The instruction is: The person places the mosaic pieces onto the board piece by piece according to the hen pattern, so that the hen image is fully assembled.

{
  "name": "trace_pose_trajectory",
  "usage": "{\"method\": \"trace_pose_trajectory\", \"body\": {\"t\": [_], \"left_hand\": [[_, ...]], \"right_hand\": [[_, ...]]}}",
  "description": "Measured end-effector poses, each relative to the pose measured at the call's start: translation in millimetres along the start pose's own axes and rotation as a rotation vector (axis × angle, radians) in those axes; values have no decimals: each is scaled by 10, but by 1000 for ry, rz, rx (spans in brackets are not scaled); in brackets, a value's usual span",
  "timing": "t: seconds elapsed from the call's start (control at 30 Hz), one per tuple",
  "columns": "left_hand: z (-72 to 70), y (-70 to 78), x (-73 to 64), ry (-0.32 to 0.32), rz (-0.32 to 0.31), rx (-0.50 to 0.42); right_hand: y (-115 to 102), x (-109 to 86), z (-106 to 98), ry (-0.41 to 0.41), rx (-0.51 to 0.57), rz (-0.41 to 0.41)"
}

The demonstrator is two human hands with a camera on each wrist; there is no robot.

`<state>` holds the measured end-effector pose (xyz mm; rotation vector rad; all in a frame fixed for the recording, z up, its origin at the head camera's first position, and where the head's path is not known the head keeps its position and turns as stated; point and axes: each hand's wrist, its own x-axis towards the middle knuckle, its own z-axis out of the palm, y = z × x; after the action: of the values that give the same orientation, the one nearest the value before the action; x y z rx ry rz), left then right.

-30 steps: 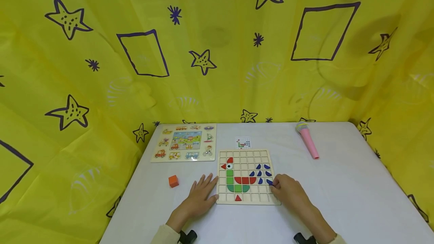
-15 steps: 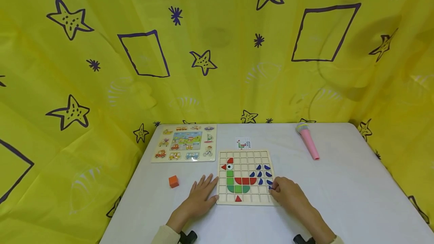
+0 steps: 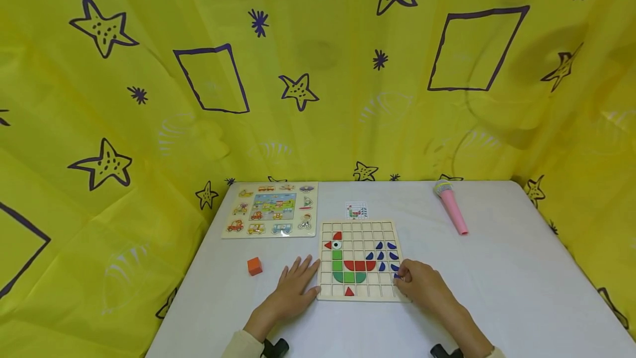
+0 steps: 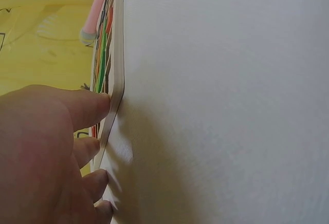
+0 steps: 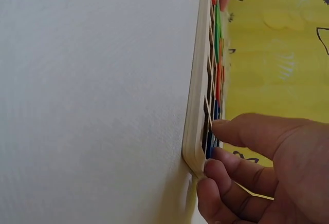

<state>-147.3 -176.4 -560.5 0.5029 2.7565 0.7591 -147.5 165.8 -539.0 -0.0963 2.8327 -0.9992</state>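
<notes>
A wooden grid board [image 3: 360, 293] lies on the table, with coloured pieces forming a bird: a red crest, green neck, red and green body and several blue tail pieces [image 3: 380, 255]. My left hand [image 3: 293, 289] is spread flat on the table, its fingertips and thumb touching the board's left edge. At the right edge, my right hand [image 3: 424, 283] pinches a small blue piece [image 3: 397, 276] over a cell. The right wrist view shows blue [image 5: 209, 144] between its thumb and forefinger; the other fingers are curled beside the board's corner. Most of that piece is hidden.
Behind the board lies a small picture card [image 3: 356, 210] with a similar bird. A vehicle puzzle board [image 3: 272, 208] is at the back left, with an orange cube [image 3: 254, 266] in front of it. A pink toy microphone [image 3: 453, 209] lies at the back right.
My right hand has shifted slightly toward me along the board's right edge. A blue piece now shows uncovered in the cell where the fingertips were. My left hand has stayed still.
</notes>
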Motion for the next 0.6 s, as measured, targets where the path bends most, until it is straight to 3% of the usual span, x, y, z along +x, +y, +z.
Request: {"method": "trace_pose_trajectory", "body": {"t": [0.6], "left_hand": [[21, -32, 15, -13, -16, 2]], "right_hand": [[-3, -6, 18, -27, 56, 41]]}}
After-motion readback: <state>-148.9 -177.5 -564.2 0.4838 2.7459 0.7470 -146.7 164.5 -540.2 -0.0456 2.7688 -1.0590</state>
